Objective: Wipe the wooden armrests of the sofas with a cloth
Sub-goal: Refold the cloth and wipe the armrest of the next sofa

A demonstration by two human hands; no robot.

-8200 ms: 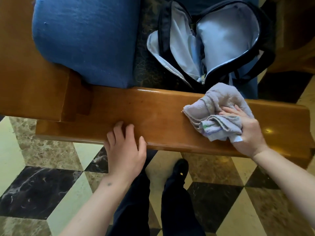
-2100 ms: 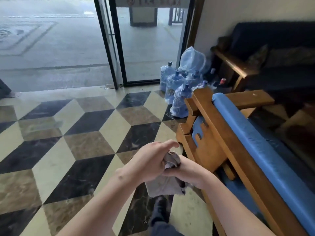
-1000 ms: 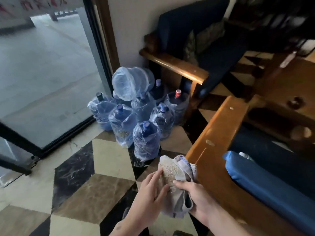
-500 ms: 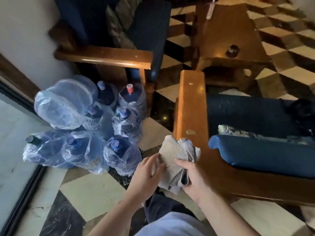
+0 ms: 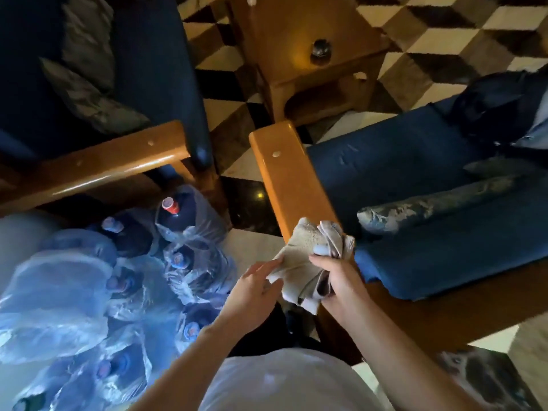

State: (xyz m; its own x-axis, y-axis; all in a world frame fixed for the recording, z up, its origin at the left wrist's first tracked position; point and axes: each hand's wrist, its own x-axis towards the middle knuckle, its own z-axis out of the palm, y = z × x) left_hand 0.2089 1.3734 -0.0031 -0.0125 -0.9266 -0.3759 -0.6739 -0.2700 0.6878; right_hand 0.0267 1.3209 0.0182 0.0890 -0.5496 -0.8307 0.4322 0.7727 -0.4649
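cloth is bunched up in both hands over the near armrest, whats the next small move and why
Probably lower the cloth flat onto the near armrest and start wiping along it. The right hand grips the bunched cloth while the left hand touches its edge with straight fingers, and the cloth hangs above the armrest's near end, whose bare wood runs away from the person.

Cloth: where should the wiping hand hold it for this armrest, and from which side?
Bunch the cloth in the right hand from above, as now, flat fold facing down. The armrest top is a long flat plank, so probably press down and stroke along it.
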